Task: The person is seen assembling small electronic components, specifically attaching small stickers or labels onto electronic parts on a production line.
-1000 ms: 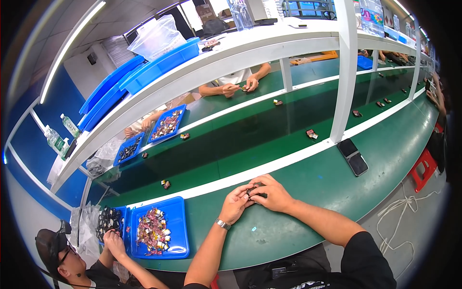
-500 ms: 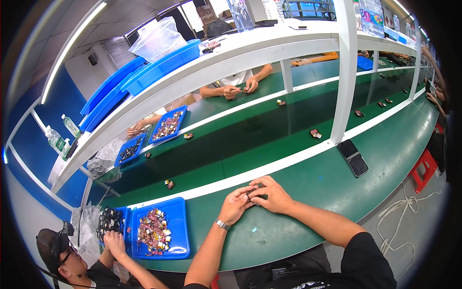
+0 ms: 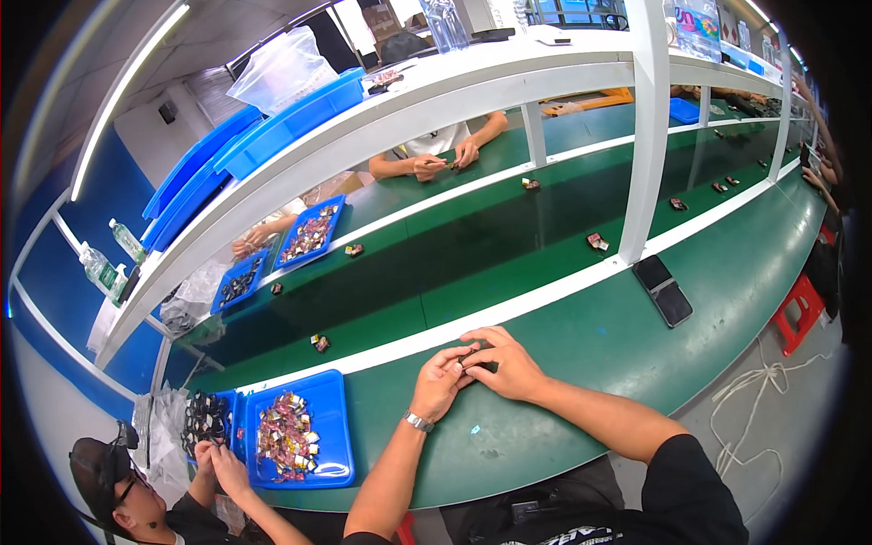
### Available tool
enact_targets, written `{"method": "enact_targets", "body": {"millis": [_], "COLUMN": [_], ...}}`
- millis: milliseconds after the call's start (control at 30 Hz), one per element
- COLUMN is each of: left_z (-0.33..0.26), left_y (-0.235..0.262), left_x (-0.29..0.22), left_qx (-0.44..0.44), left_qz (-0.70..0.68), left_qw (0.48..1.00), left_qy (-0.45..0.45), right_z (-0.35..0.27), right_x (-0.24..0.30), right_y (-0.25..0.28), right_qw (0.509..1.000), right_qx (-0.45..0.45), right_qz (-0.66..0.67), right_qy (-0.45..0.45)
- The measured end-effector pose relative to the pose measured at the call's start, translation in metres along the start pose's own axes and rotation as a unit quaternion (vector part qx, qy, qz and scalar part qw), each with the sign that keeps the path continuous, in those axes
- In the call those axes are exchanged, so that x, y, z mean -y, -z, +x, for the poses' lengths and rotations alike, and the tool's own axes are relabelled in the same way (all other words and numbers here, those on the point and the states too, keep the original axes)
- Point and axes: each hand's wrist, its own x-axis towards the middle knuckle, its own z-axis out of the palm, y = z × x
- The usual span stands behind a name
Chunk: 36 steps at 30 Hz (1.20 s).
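My left hand (image 3: 439,383) and my right hand (image 3: 502,363) meet over the green bench (image 3: 581,345), fingertips pinched together on a small dark part (image 3: 470,366) held between them. A metal watch sits on my left wrist. To my left stands a blue tray (image 3: 331,436) holding several small copper-and-dark parts. The part itself is mostly hidden by my fingers.
A dark phone (image 3: 663,289) lies on the bench to the right. Small parts (image 3: 320,342) ride the darker green belt (image 3: 472,263) beyond a white strip. A person at lower left handles black parts beside a second blue tray (image 3: 232,413). Other people work across the belt. A white post (image 3: 647,136) holds a shelf with blue bins.
My hands stay together on the small part with only slight finger movement. Parts on the belt have shifted a little to the right.
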Motion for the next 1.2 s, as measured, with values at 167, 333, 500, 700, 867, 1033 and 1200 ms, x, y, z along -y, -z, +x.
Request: {"method": "enact_targets", "body": {"millis": [167,333,500,700,867,1033,1200], "left_z": [0.0,-0.001,0.0,0.001,0.0,0.0,0.0], "left_y": [0.002,0.003,0.002,0.0,0.0,-0.003,-0.004], "left_x": [0.0,0.0,0.001,0.002,0.001,0.002,0.006], "left_qx": [0.007,0.001,-0.001,-0.007,-0.009,-0.021,-0.027], "left_qz": [-0.008,-0.008,-0.009,0.008,0.014,0.016,0.014], "left_qw": [1.0,1.0,1.0,1.0,1.0,1.0,0.999], "left_qy": [-0.002,0.004,0.003,-0.001,0.003,-0.008,-0.029], "right_z": [-0.002,-0.001,-0.002,-0.004,-0.003,-0.003,-0.003], "right_x": [0.002,-0.001,-0.005,-0.005,-0.001,0.003,0.006], "right_y": [-0.001,0.0,-0.002,-0.005,0.0,-0.003,-0.004], "right_qw": [0.999,1.0,1.0,1.0,0.999,0.999,0.999], "right_qx": [-0.019,-0.005,-0.01,-0.021,0.0,-0.017,-0.037], "right_qz": [-0.042,-0.026,-0.025,-0.005,-0.009,-0.017,-0.036], "right_qy": [0.015,0.01,0.006,-0.012,-0.031,-0.027,0.014]}}
